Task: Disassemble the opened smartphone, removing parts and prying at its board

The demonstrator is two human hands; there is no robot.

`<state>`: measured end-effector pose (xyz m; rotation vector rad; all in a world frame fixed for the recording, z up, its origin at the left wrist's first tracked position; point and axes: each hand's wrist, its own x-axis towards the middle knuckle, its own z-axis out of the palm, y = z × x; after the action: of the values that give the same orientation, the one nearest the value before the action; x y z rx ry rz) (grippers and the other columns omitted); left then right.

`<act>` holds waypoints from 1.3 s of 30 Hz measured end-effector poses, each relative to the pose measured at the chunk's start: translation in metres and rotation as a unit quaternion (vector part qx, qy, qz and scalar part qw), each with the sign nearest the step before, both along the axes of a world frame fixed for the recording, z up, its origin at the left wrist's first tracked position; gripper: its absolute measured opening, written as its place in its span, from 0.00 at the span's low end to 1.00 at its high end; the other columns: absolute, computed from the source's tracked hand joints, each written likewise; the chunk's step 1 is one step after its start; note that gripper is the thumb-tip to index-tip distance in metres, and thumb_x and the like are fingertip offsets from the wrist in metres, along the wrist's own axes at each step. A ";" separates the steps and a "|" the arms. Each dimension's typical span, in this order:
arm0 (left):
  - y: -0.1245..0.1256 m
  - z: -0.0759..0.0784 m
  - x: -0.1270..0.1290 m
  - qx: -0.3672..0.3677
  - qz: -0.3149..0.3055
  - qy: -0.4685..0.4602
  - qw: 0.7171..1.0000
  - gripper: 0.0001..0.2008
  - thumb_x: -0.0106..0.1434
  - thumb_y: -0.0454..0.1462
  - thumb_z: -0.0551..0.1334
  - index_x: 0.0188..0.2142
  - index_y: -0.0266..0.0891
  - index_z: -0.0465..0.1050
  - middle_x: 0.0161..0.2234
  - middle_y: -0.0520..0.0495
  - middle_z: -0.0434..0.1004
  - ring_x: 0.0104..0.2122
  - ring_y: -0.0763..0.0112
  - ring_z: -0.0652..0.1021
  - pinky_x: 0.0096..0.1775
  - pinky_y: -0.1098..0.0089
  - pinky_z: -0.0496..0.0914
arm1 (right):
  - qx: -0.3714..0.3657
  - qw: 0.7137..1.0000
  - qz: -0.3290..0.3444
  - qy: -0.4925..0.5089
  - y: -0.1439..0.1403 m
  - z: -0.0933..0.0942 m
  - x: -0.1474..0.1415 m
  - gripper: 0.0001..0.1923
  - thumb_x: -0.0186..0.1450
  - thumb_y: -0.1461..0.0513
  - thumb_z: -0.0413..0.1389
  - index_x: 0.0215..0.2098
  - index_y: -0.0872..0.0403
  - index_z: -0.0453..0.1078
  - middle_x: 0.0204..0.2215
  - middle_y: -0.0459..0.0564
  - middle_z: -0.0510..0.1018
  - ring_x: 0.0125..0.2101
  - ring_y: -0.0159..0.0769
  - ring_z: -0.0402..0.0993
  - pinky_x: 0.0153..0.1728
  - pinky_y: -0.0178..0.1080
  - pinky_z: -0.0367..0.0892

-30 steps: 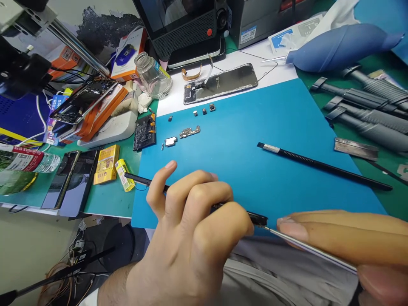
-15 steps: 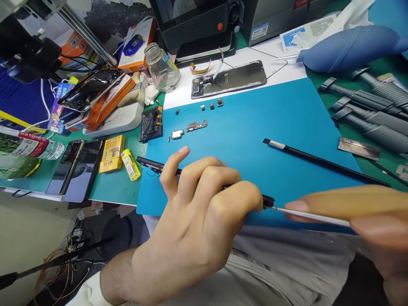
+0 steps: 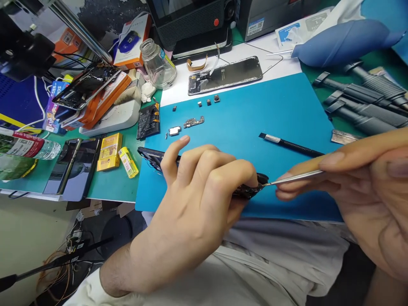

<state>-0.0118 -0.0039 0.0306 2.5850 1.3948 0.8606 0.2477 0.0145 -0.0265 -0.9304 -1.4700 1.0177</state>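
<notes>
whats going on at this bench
A person is working on a dark phone frame over a blue mat. The left hand grips the frame and holds it tilted up off the mat, while the right hand pinches thin metal tweezers with the tip at the frame's right end. Small removed parts lie higher up on the mat, a black spudger lies to the right, and a screen panel rests beyond the mat.
</notes>
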 end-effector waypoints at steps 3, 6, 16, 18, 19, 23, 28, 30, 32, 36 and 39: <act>0.004 0.000 -0.003 -0.005 -0.015 0.022 1.000 0.24 0.74 0.29 0.71 0.61 0.49 0.64 0.53 0.53 0.82 0.58 0.66 0.80 0.80 0.57 0.53 | -0.004 1.000 -0.030 -0.001 0.007 0.007 -0.007 0.15 0.89 0.49 0.57 0.54 0.42 0.84 0.42 0.47 0.86 0.39 0.47 0.91 0.34 0.46 0.92; 0.009 -0.001 -0.004 -0.006 -0.027 0.038 0.999 0.24 0.76 0.32 0.72 0.63 0.49 0.65 0.54 0.52 0.81 0.60 0.64 0.79 0.80 0.56 0.53 | -0.035 0.999 -0.019 0.023 0.013 0.013 -0.011 0.16 0.87 0.46 0.59 0.54 0.43 0.85 0.42 0.49 0.87 0.38 0.48 0.90 0.35 0.47 0.92; 0.021 0.008 -0.014 -0.047 -0.064 0.082 0.993 0.25 0.80 0.39 0.70 0.70 0.49 0.64 0.62 0.49 0.80 0.63 0.59 0.77 0.78 0.53 0.58 | -0.089 0.994 -0.027 0.050 0.022 0.013 -0.013 0.17 0.86 0.45 0.61 0.54 0.46 0.86 0.42 0.50 0.87 0.44 0.49 0.91 0.41 0.46 0.93; 0.025 0.011 -0.016 -0.065 -0.079 0.086 0.991 0.28 0.79 0.39 0.72 0.70 0.49 0.63 0.63 0.49 0.79 0.64 0.60 0.77 0.78 0.54 0.59 | -0.089 0.994 -0.023 0.053 0.025 0.013 -0.015 0.16 0.87 0.47 0.60 0.54 0.45 0.86 0.42 0.49 0.87 0.43 0.46 0.91 0.41 0.43 0.93; 0.027 0.012 -0.016 -0.077 -0.084 0.085 0.990 0.29 0.78 0.39 0.74 0.70 0.49 0.63 0.64 0.49 0.79 0.65 0.60 0.76 0.78 0.54 0.58 | -0.086 0.994 -0.018 0.058 0.026 0.013 -0.016 0.15 0.87 0.47 0.60 0.53 0.45 0.86 0.41 0.49 0.87 0.42 0.45 0.91 0.40 0.42 0.92; 0.033 0.017 -0.019 -0.146 -0.105 0.078 0.981 0.33 0.75 0.39 0.77 0.70 0.49 0.63 0.65 0.49 0.77 0.65 0.60 0.75 0.81 0.53 0.55 | -0.084 0.991 -0.008 0.101 0.033 0.012 -0.018 0.16 0.84 0.47 0.65 0.49 0.48 0.88 0.37 0.51 0.87 0.36 0.47 0.90 0.35 0.41 0.91; 0.041 0.019 -0.025 -0.167 -0.166 0.067 0.970 0.36 0.73 0.43 0.79 0.71 0.43 0.64 0.65 0.46 0.77 0.66 0.59 0.76 0.79 0.57 0.55 | -0.125 0.985 -0.024 0.117 0.035 0.007 -0.017 0.22 0.76 0.42 0.73 0.44 0.51 0.86 0.33 0.52 0.86 0.32 0.51 0.89 0.32 0.44 0.90; 0.044 0.020 -0.026 -0.170 -0.184 0.057 0.966 0.36 0.73 0.44 0.79 0.70 0.41 0.64 0.65 0.44 0.78 0.65 0.59 0.78 0.76 0.58 0.60 | -0.141 0.976 -0.056 0.156 0.034 0.001 -0.016 0.23 0.75 0.40 0.73 0.45 0.51 0.84 0.34 0.51 0.85 0.34 0.50 0.89 0.33 0.45 0.91; 0.046 0.022 -0.026 -0.179 -0.195 0.035 0.964 0.36 0.74 0.47 0.79 0.70 0.41 0.64 0.65 0.42 0.79 0.64 0.58 0.80 0.72 0.57 0.67 | -0.145 0.959 -0.098 0.224 0.036 -0.005 -0.017 0.24 0.76 0.39 0.71 0.46 0.50 0.81 0.35 0.50 0.84 0.37 0.48 0.90 0.35 0.42 0.90; 0.042 0.025 -0.025 -0.233 -0.197 -0.044 0.951 0.38 0.72 0.52 0.79 0.69 0.43 0.64 0.64 0.44 0.81 0.62 0.55 0.83 0.64 0.58 0.77 | -0.163 0.932 -0.129 0.296 0.043 -0.013 -0.019 0.25 0.77 0.37 0.69 0.46 0.49 0.78 0.36 0.49 0.83 0.40 0.48 0.90 0.34 0.42 0.89; 0.035 0.022 -0.027 -0.265 -0.170 -0.105 0.943 0.41 0.67 0.52 0.82 0.71 0.51 0.66 0.66 0.50 0.79 0.64 0.58 0.82 0.65 0.63 0.78 | -0.172 0.933 -0.124 0.292 0.048 -0.013 -0.021 0.26 0.76 0.36 0.69 0.46 0.49 0.78 0.35 0.49 0.83 0.40 0.49 0.89 0.34 0.43 0.89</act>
<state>-0.0391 0.0316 0.0528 2.1512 0.9192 0.5841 0.2263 0.0623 -0.0394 -0.9211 -0.6733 1.2467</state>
